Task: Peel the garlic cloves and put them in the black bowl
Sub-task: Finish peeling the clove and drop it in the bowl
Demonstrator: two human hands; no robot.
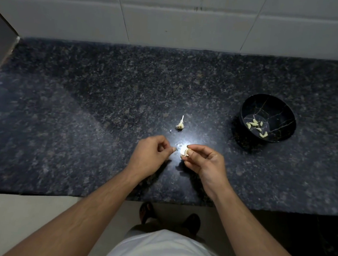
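My right hand (202, 161) pinches a pale garlic clove (186, 152) between thumb and fingers, just above the dark granite counter. My left hand (152, 153) hovers a little to the clove's left with fingers curled and thumb against fingertip; whether it pinches a bit of skin I cannot tell. Bits of white skin (179, 147) lie in a bright glare between the hands. The garlic stem with its base (180, 124) rests on the counter beyond the hands. The black bowl (250, 107) sits to the far right and holds several peeled cloves (256, 127).
The granite counter (82, 107) runs to a white tiled wall (176, 19) at the back. Its front edge is just below my wrists. A small white fleck (170, 131) lies near the stem. My feet stand on the floor below.
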